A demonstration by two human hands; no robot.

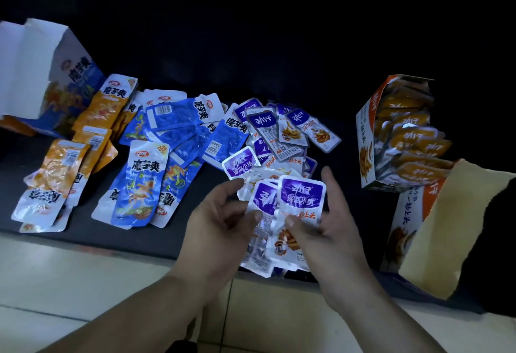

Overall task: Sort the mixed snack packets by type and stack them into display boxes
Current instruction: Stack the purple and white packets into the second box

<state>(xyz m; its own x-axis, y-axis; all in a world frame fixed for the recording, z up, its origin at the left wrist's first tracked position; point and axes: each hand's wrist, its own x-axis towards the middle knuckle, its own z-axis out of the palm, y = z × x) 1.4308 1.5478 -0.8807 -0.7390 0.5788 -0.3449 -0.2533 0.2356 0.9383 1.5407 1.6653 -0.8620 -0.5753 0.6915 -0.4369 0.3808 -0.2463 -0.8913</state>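
Left hand and right hand partly hide gripped purple packets.

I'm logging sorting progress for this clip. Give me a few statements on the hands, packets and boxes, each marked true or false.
1. Both hands hold purple packets. True: the left hand and right hand pinch a few purple packets between them.
2. The open box on the right holds blue packets. False: that box is stacked with orange packets.
3. Blue packets lie loose to the left of the purple pile. True: the blue packets sit beside the purple pile.
4. Every yellow-orange packet is boxed. False: yellow-orange packets lie loose near the blue box.
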